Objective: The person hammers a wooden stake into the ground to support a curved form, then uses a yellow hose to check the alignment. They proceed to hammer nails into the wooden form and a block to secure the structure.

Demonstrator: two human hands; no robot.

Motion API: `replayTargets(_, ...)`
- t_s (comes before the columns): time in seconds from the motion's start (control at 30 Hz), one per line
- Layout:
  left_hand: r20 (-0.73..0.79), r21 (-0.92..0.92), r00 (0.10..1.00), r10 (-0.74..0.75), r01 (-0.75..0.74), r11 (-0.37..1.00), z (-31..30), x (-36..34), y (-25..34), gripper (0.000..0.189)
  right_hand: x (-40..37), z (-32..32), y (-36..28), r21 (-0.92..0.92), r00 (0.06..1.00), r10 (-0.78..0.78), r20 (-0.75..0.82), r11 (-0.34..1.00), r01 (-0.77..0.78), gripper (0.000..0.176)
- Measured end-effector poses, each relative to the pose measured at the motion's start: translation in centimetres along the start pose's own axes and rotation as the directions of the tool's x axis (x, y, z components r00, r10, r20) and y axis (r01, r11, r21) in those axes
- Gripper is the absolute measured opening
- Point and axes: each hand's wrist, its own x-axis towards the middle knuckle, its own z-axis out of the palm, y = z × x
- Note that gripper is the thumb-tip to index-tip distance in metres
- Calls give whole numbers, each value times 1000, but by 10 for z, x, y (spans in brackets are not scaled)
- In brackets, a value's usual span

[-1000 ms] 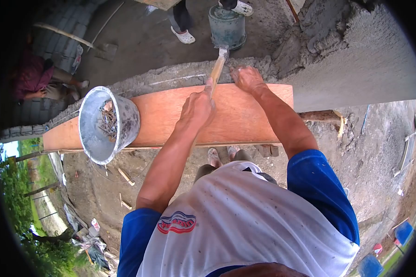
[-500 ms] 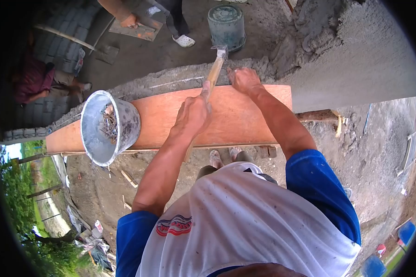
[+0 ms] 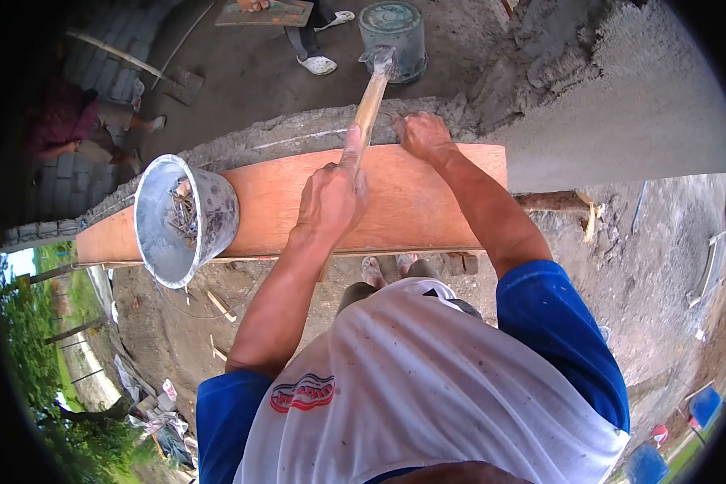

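Note:
My left hand (image 3: 331, 202) is closed around the wooden handle of a hammer (image 3: 369, 105), thumb laid along it. The grey hammer head points away from me, raised near the upturned bucket in the view. My right hand (image 3: 423, 135) is closed in a pinch at the top edge of the wall, just beyond an orange-brown plywood board (image 3: 427, 198). A small thin nail-like piece seems to be between its fingertips, mostly hidden. On the board's left part, a grey plastic bucket (image 3: 227, 206) lies tilted, with several nail-like thin pieces (image 3: 184, 214) inside.
Rough mortar (image 3: 298, 133) runs along the board's far edge. Beyond it are a dark bucket (image 3: 392, 40), a co-worker's hand (image 3: 254, 5) on a flat board (image 3: 278, 13), a shovel (image 3: 184, 85) and another person (image 3: 60, 121). A plastered surface (image 3: 621, 121) is at right.
The hammer head has risen slightly away from me and tilted. The co-worker's hand and flat board have moved up toward the frame's top edge. My right hand stays in about the same place.

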Motion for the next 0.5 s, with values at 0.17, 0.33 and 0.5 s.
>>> replayTargets(0.17, 123, 15, 988, -96, 95, 995, 7, 7, -7, 65, 6, 0, 2, -35, 1000, -4, -6, 999, 4, 41)
replayTargets(0.33, 42, 3, 998, -56, 56, 998, 23, -5, -14, 65, 0, 2, 1, 5, 1000, -5, -8, 1000, 5, 33)
replayTargets(0.5, 110, 71, 994, -24, 16, 997, 28, 6, -11, 65, 5, 2, 5, -54, 998, -55, 23, 997, 56, 36)
